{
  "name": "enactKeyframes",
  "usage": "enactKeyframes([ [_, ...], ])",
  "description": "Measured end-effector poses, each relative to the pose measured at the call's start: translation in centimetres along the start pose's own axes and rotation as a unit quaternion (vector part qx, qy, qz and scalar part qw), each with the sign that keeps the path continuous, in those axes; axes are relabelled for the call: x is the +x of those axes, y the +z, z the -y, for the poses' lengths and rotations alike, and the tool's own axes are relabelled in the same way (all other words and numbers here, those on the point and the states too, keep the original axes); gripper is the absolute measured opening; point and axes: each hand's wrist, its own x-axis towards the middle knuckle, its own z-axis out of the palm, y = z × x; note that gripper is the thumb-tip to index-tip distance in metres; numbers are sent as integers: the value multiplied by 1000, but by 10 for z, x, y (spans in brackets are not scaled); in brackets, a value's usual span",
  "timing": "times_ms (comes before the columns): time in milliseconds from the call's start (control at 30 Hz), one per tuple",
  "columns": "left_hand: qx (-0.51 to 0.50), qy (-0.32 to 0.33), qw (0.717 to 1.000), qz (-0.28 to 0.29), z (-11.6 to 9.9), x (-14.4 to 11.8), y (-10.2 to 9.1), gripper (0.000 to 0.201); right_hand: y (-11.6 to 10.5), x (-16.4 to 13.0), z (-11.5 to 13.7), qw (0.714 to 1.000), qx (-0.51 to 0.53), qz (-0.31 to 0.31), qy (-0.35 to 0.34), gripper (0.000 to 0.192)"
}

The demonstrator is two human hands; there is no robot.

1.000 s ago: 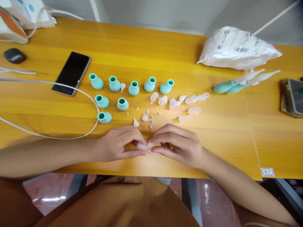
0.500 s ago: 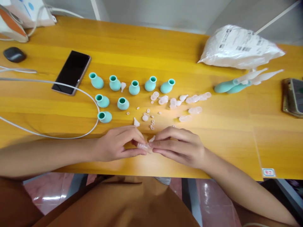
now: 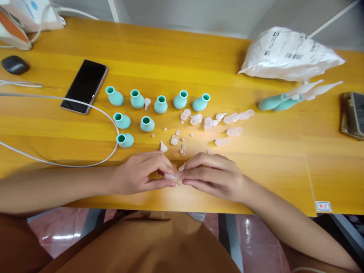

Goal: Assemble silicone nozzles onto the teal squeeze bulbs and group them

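A small clear plastic piece (image 3: 171, 176) was pinched between the fingertips of the left hand (image 3: 139, 174) and the right hand (image 3: 212, 175), both closed on it, just above the near edge of the wooden table (image 3: 284, 159). Loose clear bits (image 3: 182, 146) (too small to tell apart) were scattered just beyond. Farther back, teal bulbs (image 3: 147, 124) were set in rows, beside a phone (image 3: 84, 86).

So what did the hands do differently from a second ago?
Very little. The right hand closed in on the small clear plastic piece, so its fingertips now press tight against those of the left hand. A tiny white cone now shows just above them. Both hands still pinch the piece; the teal rubber bulbs and black phone stayed put.
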Motion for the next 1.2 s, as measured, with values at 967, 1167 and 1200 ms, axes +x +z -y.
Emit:
enactKeyframes([
  [967, 11, 85, 991, 99, 4, -5, -1, 34, -38, 2, -17, 925, -242, -267, 119, 19],
  [1167, 2, 79, 993, 83, 5, -4, 0, 30, -62, 0, -28, 876, -360, -296, 126, 14],
  [1200, 1, 77, 994, 82, 5, -3, 0, 29, -67, -2, -31, 866, -377, -302, 127, 16],
])
